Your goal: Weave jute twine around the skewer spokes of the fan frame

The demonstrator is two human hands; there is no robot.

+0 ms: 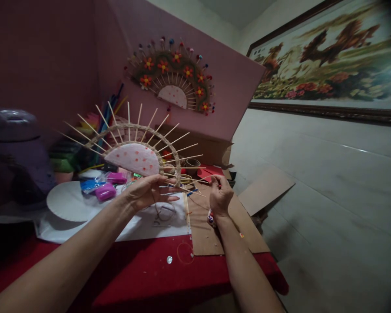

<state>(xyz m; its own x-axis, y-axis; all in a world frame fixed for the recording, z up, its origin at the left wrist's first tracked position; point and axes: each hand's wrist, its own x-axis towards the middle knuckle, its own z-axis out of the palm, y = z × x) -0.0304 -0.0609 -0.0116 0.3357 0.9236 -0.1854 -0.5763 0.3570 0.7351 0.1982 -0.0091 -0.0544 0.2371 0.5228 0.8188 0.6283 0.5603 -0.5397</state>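
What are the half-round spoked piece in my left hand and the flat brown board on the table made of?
White, red-dotted half-disc: probably matte paper or card, showing no shine.
Pale, thin sticks: likely bare wood or bamboo, from their light colour.
Brown curved band: apparently rough twine, its surface looking braided.
Flat brown board: probably matte cardboard, thin-edged and dull tan.

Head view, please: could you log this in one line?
left hand: holds stick frame | right hand: grips thin strand | decorated fan: on pink panel
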